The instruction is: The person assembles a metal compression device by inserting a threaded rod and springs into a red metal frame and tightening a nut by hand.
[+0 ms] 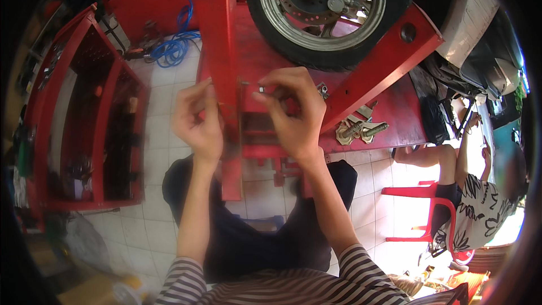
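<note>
A small metal nut [261, 89] is pinched between the thumb and forefinger of my right hand [299, 110]. Just left of it, a short bolt end [244, 83] sticks out from the side of the upright red steel post [222, 51]. My left hand [196, 121] is at the left side of that post, with thumb and fingers curled together. Its fingertips lie against the post's edge, and whatever they hold is hidden. On the red bench top [403, 110], to the right of my right hand, lie several metal brackets with bolts [361, 129].
A wheel with a black tyre [333, 61] stands beyond my hands. A slanted red beam [384, 62] crosses at the right. Blue hose [172, 51] lies coiled at the far left, near a red shelf rack [96, 113]. Another person sits by a red chair [443, 200].
</note>
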A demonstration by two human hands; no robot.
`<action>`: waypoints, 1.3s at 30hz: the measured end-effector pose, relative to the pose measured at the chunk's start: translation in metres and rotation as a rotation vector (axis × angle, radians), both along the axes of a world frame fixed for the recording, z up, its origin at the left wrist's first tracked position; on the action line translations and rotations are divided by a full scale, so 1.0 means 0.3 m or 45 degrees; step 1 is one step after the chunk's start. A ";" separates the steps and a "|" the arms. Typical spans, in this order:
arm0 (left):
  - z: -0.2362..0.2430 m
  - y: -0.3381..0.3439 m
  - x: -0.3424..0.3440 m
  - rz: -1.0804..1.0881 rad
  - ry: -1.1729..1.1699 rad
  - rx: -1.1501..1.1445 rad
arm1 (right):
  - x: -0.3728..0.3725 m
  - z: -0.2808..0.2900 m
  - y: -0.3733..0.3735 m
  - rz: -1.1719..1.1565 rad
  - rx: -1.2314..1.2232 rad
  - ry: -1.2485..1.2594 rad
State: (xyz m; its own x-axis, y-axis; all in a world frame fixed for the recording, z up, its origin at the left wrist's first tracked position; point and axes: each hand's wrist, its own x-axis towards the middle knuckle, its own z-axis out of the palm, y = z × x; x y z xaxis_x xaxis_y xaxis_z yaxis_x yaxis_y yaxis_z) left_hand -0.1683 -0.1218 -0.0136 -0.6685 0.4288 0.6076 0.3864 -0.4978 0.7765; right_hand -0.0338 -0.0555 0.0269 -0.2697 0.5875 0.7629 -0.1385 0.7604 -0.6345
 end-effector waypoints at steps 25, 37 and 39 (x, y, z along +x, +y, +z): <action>-0.038 0.018 -0.026 0.159 0.101 0.086 | 0.489 -0.307 0.221 -0.440 -0.100 -1.479; -0.013 0.024 -0.004 0.243 0.157 0.064 | 0.468 -0.219 0.191 -0.403 -0.360 -1.243; -0.033 0.023 -0.022 0.323 0.241 0.048 | 0.457 -0.121 0.144 -0.383 -0.180 -1.229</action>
State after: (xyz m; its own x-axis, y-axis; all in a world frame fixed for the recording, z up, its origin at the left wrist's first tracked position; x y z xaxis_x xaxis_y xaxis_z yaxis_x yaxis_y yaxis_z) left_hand -0.1749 -0.1150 -0.0236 -0.6249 0.2377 0.7436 0.6375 -0.3944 0.6618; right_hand 0.1033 -0.0124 -0.0094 -0.5595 0.8002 0.2162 0.6639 0.5888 -0.4611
